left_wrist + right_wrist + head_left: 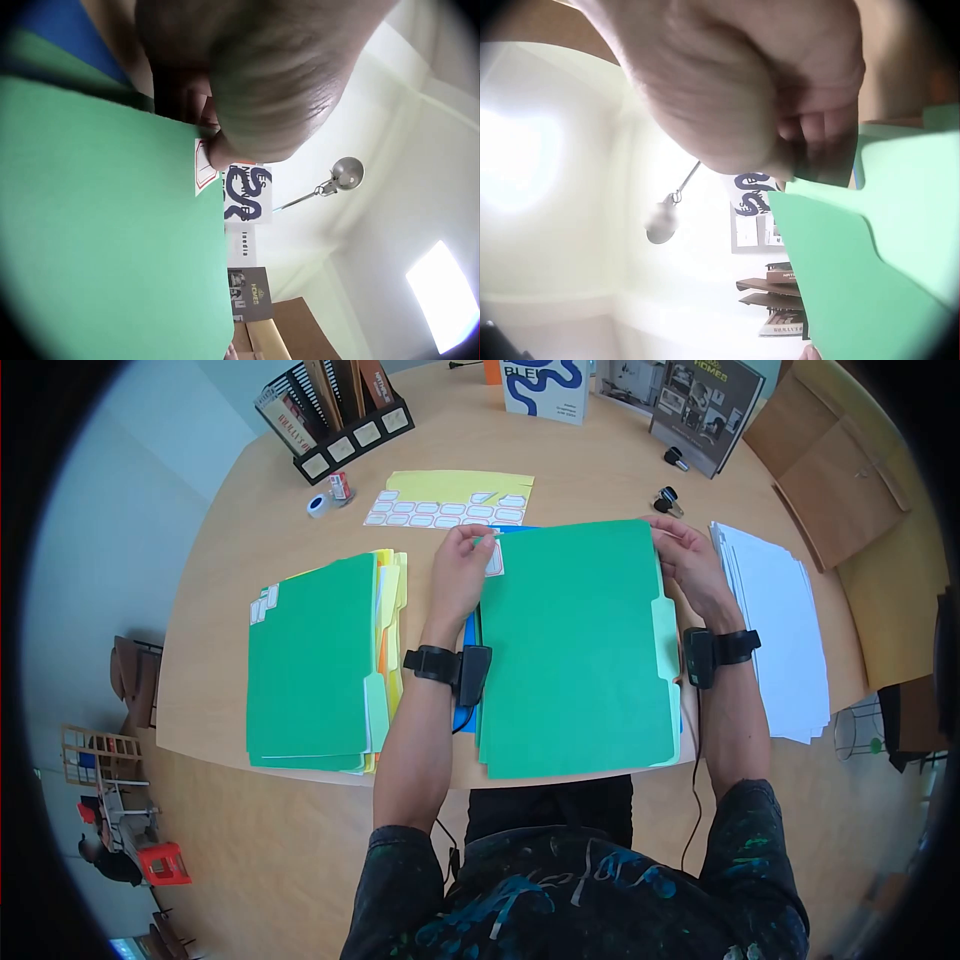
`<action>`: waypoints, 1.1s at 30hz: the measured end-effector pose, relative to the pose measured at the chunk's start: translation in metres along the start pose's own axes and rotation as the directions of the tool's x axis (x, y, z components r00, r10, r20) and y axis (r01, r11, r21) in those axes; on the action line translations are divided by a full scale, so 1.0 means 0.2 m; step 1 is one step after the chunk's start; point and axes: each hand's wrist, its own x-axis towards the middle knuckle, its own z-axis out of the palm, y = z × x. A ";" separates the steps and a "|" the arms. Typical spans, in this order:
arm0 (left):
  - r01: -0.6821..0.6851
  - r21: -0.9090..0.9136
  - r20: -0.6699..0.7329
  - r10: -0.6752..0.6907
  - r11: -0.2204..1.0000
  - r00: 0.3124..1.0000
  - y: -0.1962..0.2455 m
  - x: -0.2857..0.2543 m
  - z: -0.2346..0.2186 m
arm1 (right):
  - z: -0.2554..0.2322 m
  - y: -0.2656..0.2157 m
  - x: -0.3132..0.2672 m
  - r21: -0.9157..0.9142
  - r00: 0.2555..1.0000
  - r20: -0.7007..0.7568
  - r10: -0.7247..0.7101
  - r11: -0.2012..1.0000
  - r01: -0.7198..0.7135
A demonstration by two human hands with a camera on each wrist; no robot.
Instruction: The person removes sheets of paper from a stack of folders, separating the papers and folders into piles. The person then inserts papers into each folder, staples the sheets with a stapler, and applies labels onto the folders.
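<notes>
A green folder (pixel 580 650) is held up by its two top corners, tilted above the table. The left hand (pixel 462 580) pinches the top left corner, its thumb on a white label with a red border (pixel 204 166). At the top right corner the right hand (pixel 695 565) grips the edge between thumb and fingers; the right wrist view shows a lighter green tabbed layer (pixel 915 195) behind the front cover. Beneath lies something blue (pixel 463 717), mostly hidden.
Left of the hands lies a stack of green and yellow folders (pixel 310 660). White paper (pixel 775 630) is stacked at the right. Beyond are label sheets (pixel 450 500), a tape roll (pixel 319 506), black clips (pixel 667 500), a book rack (pixel 355 440) and standing books (pixel 705 410).
</notes>
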 end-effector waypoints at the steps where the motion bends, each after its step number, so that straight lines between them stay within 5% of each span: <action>1: -0.022 0.031 0.032 0.021 0.999 0.999 0.00 -0.01 0.00 | 0.00 0.00 0.00 -0.006 1.000 0.001 -0.001 1.000 0.001; 3: -0.045 0.055 0.062 0.042 0.997 0.997 0.02 -0.02 0.01 | -0.01 0.00 -0.01 -0.056 1.000 -0.002 -0.001 0.998 0.001; 5: -0.183 0.370 0.193 0.117 0.911 0.974 0.07 -0.03 0.00 | -0.03 0.02 0.00 -0.026 0.998 0.062 0.011 1.000 -0.009; 12: -0.382 0.323 0.256 0.309 0.866 0.916 0.14 -0.08 0.05 | -0.03 0.06 0.02 -0.007 0.998 0.058 -0.039 0.999 0.039; 14: -0.077 0.043 0.208 0.067 0.996 0.976 0.15 -0.09 0.05 | -0.02 0.05 0.00 -0.073 0.999 0.004 -0.051 0.996 0.051; 18: -0.106 -0.172 0.138 0.131 0.979 0.982 0.10 -0.04 0.04 | -0.06 0.05 0.00 -0.317 1.000 -0.021 -0.010 0.948 0.003; 19: 0.019 -0.213 0.198 0.024 0.977 0.980 0.11 -0.04 0.00 | -0.10 0.08 0.03 -0.520 0.983 -0.122 -0.137 0.852 0.054; 21: -0.024 -0.324 0.192 0.090 0.946 0.977 0.08 -0.02 -0.02 | -0.10 0.03 0.01 -0.788 0.860 -0.291 -0.419 0.615 0.033; 22: -0.066 -0.432 0.175 0.155 0.899 0.972 0.07 -0.01 -0.01 | -0.13 0.03 0.01 -0.788 0.859 -0.296 -0.418 0.615 0.028; 24: -0.261 -0.604 0.041 0.357 0.753 0.933 0.00 -0.02 0.01 | -0.24 0.03 0.01 -0.930 0.534 -0.354 -0.768 0.350 -0.113; 25: -0.100 -0.607 0.041 0.156 0.788 0.987 -0.02 0.02 -0.03 | -0.29 0.05 -0.01 -0.931 0.536 -0.352 -0.767 0.347 -0.115; 26: 0.063 -0.610 0.040 -0.049 0.790 0.998 -0.03 0.07 -0.05 | -0.34 0.06 -0.03 -0.908 0.551 -0.380 -0.743 0.186 -0.376; 27: 0.061 -0.612 0.037 -0.049 0.788 0.998 -0.07 0.07 -0.07 | -0.38 0.08 -0.03 -0.803 0.555 -0.412 -0.723 0.000 -0.596; 28: 0.063 -0.621 0.038 -0.050 0.781 0.998 -0.09 0.07 -0.07 | -0.42 0.09 -0.03 -0.804 0.558 -0.410 -0.721 -0.003 -0.595; 31: 0.077 -0.647 0.051 -0.058 0.759 0.997 -0.13 0.06 -0.05 | -0.44 0.06 -0.05 -0.660 0.613 -0.744 -0.267 0.149 -0.736; 33: 0.075 -0.664 0.052 -0.054 0.744 0.997 -0.14 0.06 -0.06 | -0.38 -0.02 -0.08 -0.661 0.618 -0.745 -0.250 0.153 -0.735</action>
